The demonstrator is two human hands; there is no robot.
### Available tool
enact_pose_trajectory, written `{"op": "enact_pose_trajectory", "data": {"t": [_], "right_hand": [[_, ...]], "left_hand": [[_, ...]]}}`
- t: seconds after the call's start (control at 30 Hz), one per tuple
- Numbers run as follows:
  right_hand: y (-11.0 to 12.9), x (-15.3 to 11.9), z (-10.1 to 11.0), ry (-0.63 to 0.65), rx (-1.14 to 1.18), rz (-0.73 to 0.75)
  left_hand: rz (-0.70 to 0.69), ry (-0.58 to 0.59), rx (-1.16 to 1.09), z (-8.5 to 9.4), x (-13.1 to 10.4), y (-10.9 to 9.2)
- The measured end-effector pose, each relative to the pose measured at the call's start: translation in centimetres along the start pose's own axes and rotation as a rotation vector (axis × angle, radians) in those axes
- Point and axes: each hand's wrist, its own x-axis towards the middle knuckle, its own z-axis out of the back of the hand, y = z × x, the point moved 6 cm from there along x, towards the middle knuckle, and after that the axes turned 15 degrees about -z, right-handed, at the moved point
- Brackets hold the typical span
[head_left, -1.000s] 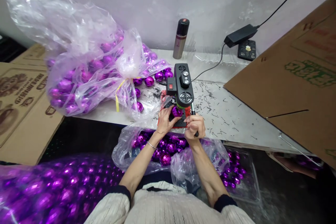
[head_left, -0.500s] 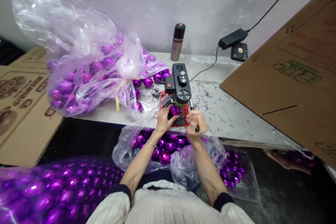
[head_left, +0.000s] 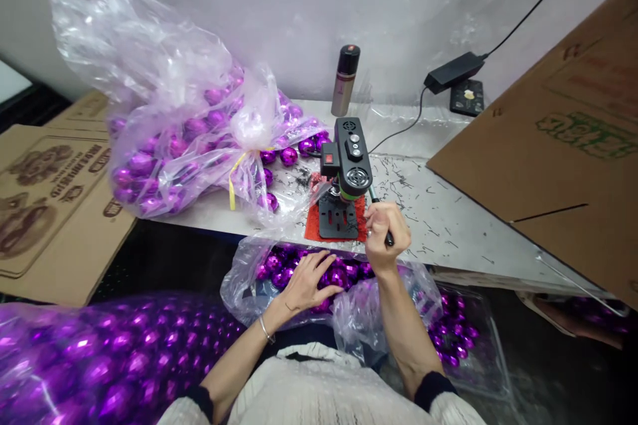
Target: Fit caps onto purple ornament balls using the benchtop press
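My left hand (head_left: 305, 280), fingers spread, reaches over the purple balls (head_left: 274, 262) on my side of the machine (head_left: 351, 149), best gathered lightly; my right hand (head_left: 390, 222) curls around its lever (head_left: 389, 239), best held steady.

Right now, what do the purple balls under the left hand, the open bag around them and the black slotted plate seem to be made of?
Purple balls: probably plastic with a shiny metallic coating; facets give sharp highlights, but glass is possible.
Open bag: thin, translucent plastic film, shown by glossy creases.
Black slotted plate: likely metal, dark finish, with neat slots; hard plastic is possible.
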Motion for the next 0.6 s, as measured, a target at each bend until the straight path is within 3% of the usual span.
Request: {"op": "enact_pose_trajectory", "data": {"t": [0.07, 0.13, 0.2, 0.27, 0.37, 0.43, 0.6], "right_hand": [[0.0, 0.0, 0.0, -0.004, 0.001, 0.011], [0.0, 0.0, 0.0, -0.010, -0.003, 0.009], [0.0, 0.0, 0.0, -0.015, -0.009, -0.001], [0.0, 0.0, 0.0, -0.015, -0.012, -0.003], [0.0, -0.1, 0.0, -0.006, 0.000, 0.017], [0.1, -0.1, 0.0, 0.000, 0.011, 0.031], [0.1, -0.1, 0.0, 0.010, 0.021, 0.039]], "left_hand": [[-0.004, -0.132, 0.042, 2.0, 1.5, 0.9], [0.034, -0.288, 0.104, 4.9, 4.2, 3.2], [0.173, -0.424, 0.198, 7.9, 7.4, 7.1], [0.387, -0.487, 0.270, 10.4, 10.6, 11.7], [0.751, -0.378, 0.294, 12.1, 14.6, 18.0], [0.880, -0.270, 0.281, 12.3, 16.5, 20.5], [0.930, -0.175, 0.239, 12.1, 17.6, 22.2]]}}
